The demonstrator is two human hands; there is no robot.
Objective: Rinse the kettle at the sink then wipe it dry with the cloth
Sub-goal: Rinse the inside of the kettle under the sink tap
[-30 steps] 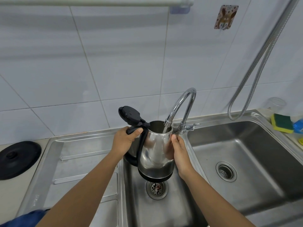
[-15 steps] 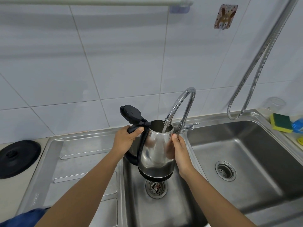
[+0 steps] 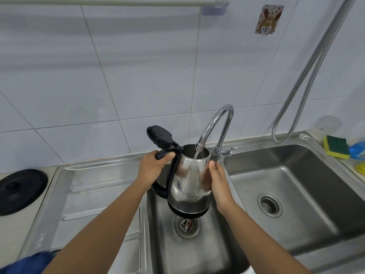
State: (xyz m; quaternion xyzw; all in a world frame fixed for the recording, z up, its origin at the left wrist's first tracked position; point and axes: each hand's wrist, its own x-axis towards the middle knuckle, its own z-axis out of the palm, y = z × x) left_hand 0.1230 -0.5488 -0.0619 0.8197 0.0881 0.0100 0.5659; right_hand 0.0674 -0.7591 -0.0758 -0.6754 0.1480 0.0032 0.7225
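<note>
Under the faucet (image 3: 215, 119) spout, we hold the kettle (image 3: 189, 178) upright over the sink (image 3: 162, 244), its lid (image 3: 160, 135) flipped back and water running into its mouth. Our left hand (image 3: 154, 167) is wrapped round the black handle. Our right hand (image 3: 217, 180) cups the steel body on the faucet's side. We judge this the filling part of the rinse. Next we would swirl and tip out, which calls for a firm handle grip.

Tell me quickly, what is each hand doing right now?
Left hand: grips the kettle by its handle.
Right hand: cupped round the kettle's steel side, holding it.
</note>
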